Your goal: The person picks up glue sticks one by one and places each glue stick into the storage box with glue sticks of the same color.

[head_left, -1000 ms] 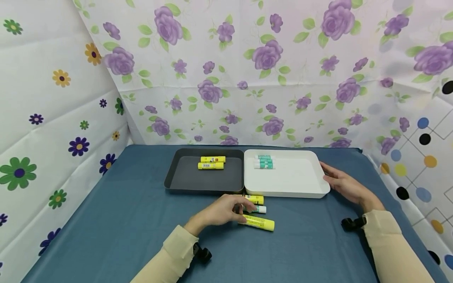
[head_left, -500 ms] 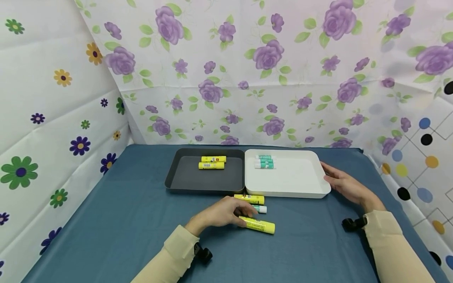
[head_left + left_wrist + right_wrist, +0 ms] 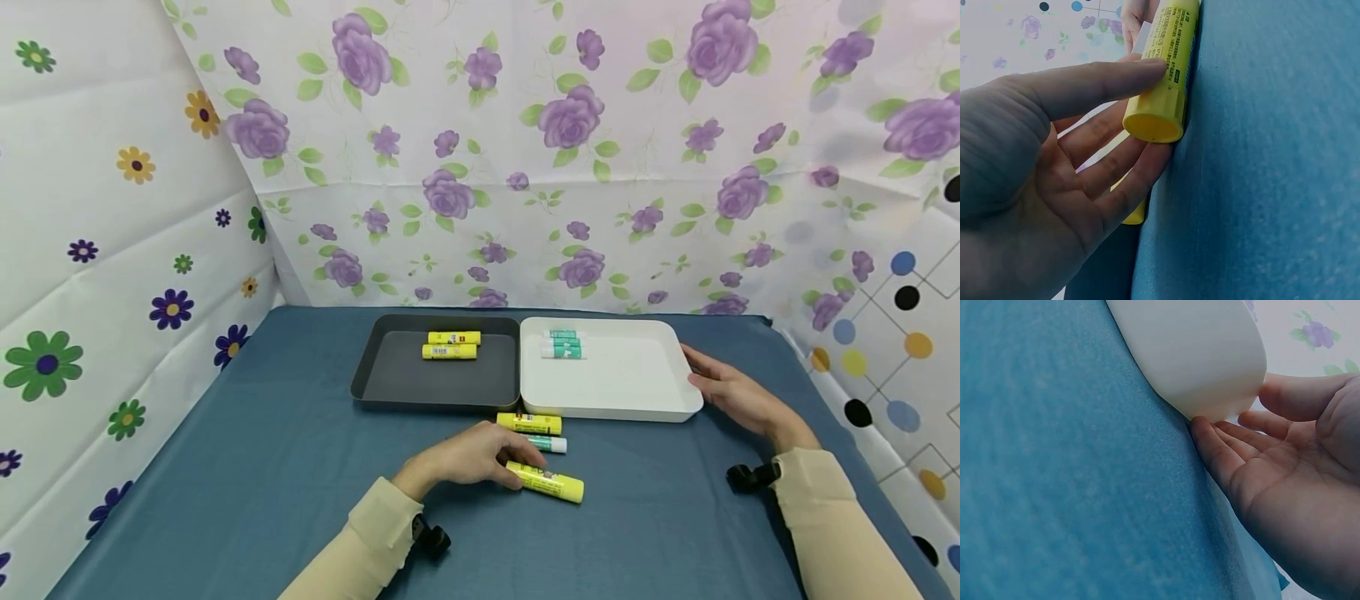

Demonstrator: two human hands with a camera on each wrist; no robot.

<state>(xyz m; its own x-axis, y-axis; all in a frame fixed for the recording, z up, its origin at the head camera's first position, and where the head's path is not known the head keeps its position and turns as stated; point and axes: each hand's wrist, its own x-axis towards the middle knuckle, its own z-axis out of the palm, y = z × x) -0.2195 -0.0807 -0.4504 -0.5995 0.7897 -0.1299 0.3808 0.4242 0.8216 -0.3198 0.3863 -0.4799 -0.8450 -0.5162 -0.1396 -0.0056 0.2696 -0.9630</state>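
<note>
A yellow glue stick (image 3: 546, 482) lies slantwise on the blue cloth near the front middle. My left hand (image 3: 474, 454) pinches its near-left end; in the left wrist view the thumb lies over the yellow barrel (image 3: 1160, 94) with fingers behind it. Another yellow glue stick (image 3: 529, 423) and a green-and-white one (image 3: 551, 444) lie just beyond, the latter partly covered by my fingers. My right hand (image 3: 738, 402) rests at the right edge of the white tray (image 3: 645, 404); the right wrist view has fairly straight fingers and thumb touching its outer corner (image 3: 1210, 406).
Left of the white tray stands a dark grey tray (image 3: 397, 379) holding two yellow glue sticks (image 3: 450, 352). Two green-and-white glue sticks (image 3: 562, 352) lie in the white one. Behind the table hangs a flowered curtain (image 3: 480, 208).
My left hand has drawn slightly toward the front with the yellow glue stick, uncovering more of the glue stick beyond. My right hand stays at the white tray.
</note>
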